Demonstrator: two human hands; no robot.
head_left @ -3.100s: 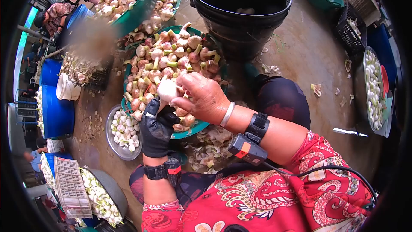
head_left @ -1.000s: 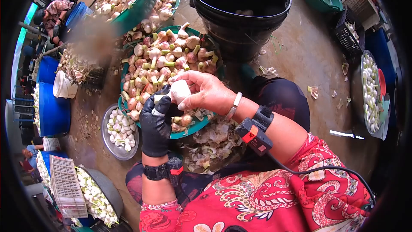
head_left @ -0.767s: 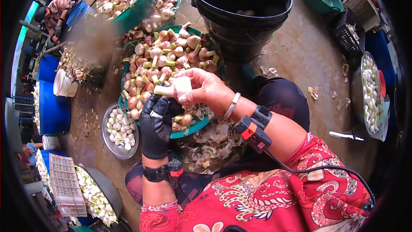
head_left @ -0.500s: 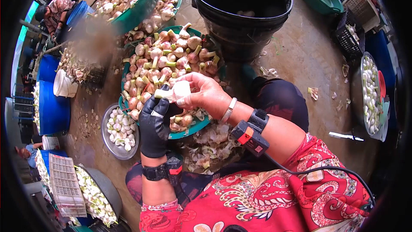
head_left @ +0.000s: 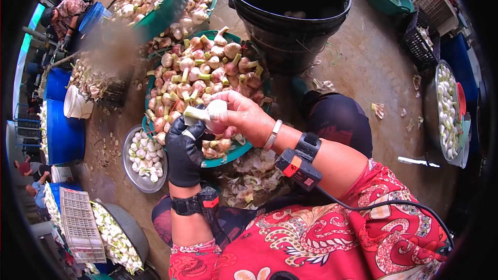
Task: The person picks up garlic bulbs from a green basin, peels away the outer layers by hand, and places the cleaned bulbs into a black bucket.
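My right hand (head_left: 243,117), bare with a pale bracelet at the wrist, pinches a whitish peeled garlic bulb (head_left: 217,110). The bulb's cut green-white stem points left, into the fingers of my left hand (head_left: 187,153). That hand wears a black glove and is closed at the stem; a pale strip crosses its fingers, and I cannot make out what it is. Beneath both hands stands a green basin (head_left: 239,152) heaped with unpeeled purplish garlic bulbs (head_left: 196,74). To the left sits a metal bowl (head_left: 128,163) of cleaned white bulbs.
A tall black bucket (head_left: 285,41) stands beyond my knee. Loose garlic skins (head_left: 254,181) lie below the basin. Another heaped green tub (head_left: 168,18) is at the back. Blue tubs (head_left: 65,132) line the left; a basin of white garlic (head_left: 447,114) is at right. Other people are at far left.
The garlic bulb has turned slightly in my fingers, so more of its stem shows above the glove. My left fingers have shifted lower along the stem.
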